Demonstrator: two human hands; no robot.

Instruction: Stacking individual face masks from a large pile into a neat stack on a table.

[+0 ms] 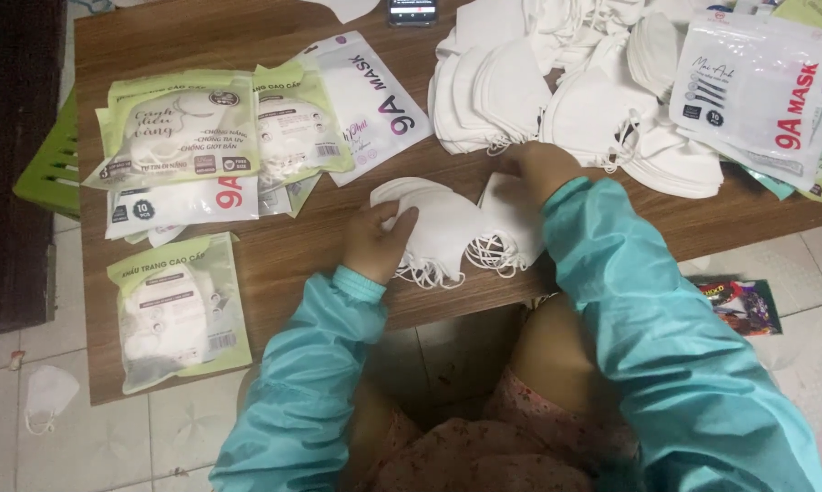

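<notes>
Low brown wooden table on pale patterned floor tiles; dark wooden cabinet at left, green plastic stool beside.

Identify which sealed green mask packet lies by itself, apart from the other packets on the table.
The green packet at the table's near-left corner. The other green packets overlap in a cluster farther back, while this one lies alone, touching none.

Left hand pinching white mask stack; right hand touching second stack on wooden table

Green mask packets left, white pouch right
</notes>
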